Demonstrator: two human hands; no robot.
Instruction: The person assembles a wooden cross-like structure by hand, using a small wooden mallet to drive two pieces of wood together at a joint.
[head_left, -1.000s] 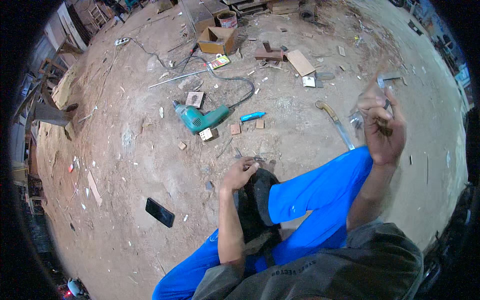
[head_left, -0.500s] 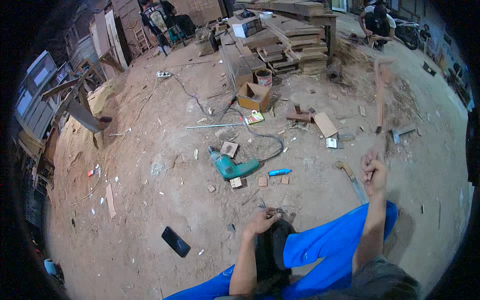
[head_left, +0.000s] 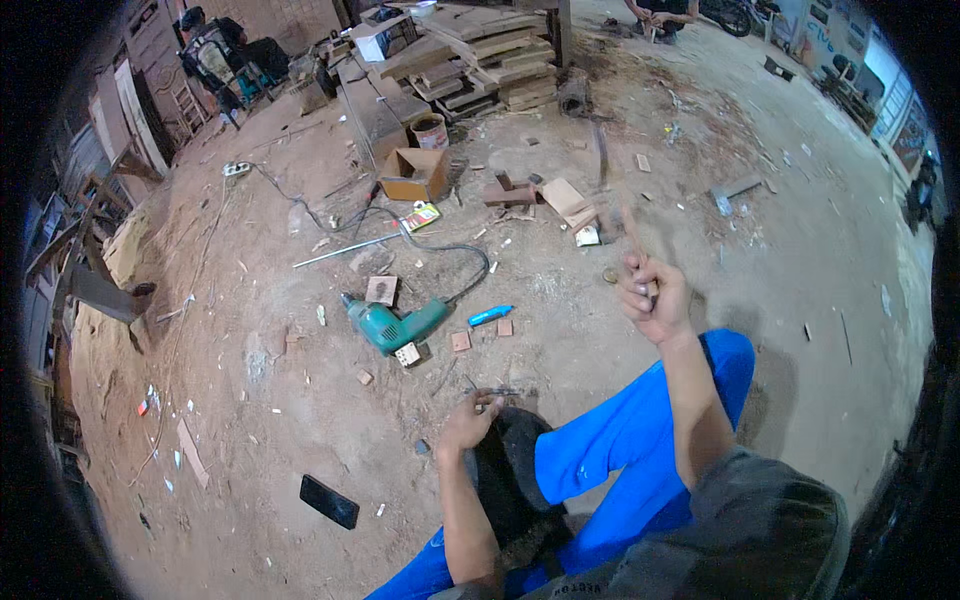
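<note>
Left hand [head_left: 466, 424]: fingers apparently pinching a thin dark piece [head_left: 508, 391] at the far end of a black rounded form [head_left: 512, 440]; the piece's long axis runs roughly crosswise. Right hand [head_left: 655, 298]: clenched around a blurred wooden-handled tool [head_left: 632, 235], farther from the piece, beyond it and rightward; the tool points away, slightly left.

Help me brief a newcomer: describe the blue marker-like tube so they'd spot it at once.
On the dirt floor, find the green power drill. Just right of its handle lies the blue tube, beside two small square blocks. Slim and bright blue, it stands out from the brown blocks.
</note>
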